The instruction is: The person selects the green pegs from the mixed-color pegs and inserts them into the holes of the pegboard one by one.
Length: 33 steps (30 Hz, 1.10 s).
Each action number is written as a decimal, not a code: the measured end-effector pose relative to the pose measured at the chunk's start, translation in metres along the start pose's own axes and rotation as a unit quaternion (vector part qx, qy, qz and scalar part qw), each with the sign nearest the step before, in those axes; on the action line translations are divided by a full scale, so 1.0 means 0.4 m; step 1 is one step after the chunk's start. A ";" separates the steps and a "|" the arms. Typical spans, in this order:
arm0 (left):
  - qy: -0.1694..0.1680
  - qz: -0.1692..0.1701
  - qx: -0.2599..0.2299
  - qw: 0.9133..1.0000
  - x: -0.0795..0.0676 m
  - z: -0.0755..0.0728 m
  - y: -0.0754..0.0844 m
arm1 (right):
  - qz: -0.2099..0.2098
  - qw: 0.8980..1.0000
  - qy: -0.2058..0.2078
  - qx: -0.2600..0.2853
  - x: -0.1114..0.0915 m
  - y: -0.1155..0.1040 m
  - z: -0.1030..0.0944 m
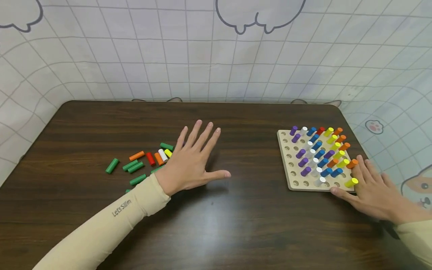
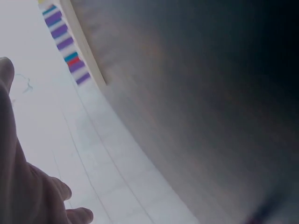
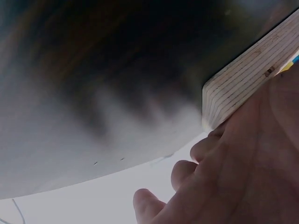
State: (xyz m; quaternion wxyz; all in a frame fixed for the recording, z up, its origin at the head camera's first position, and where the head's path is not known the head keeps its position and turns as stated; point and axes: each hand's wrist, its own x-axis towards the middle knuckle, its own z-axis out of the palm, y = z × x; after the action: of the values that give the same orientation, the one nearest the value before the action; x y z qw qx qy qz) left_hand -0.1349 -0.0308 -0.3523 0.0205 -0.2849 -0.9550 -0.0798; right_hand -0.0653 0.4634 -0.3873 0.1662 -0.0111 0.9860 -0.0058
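My left hand (image 1: 187, 165) is spread with straight fingers, held over the table beside a scatter of loose pegs and partly covering them. Several are green, like the green peg (image 1: 112, 165) at the far left; among them lie a red peg (image 1: 150, 159), a white peg (image 1: 163, 155) and an orange peg (image 1: 136, 156). My right hand (image 1: 378, 191) rests against the right edge of a wooden pegboard (image 1: 291, 180), its thumb at the front corner. Purple, white, blue, red, yellow and orange pegs stand in the board. In the right wrist view, the palm lies along the board's layered edge (image 3: 252, 70).
The dark wooden table (image 1: 243, 221) reaches back to a white gridded backdrop (image 1: 189, 56) with cartoon outlines. Bare holes line the board's left column. The board sits near the table's right edge.
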 end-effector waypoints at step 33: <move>-0.128 0.020 -0.015 0.991 0.224 0.124 0.351 | -0.025 1.000 0.009 -0.003 -0.008 -0.004 -0.009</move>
State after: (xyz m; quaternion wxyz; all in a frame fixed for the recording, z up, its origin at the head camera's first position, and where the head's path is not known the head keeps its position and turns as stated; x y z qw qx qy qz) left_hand -0.1326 0.1416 -0.3737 -0.1048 -0.3119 -0.9426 -0.0560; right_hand -0.0635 0.4620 -0.3829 0.1567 -0.0358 0.9870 -0.0069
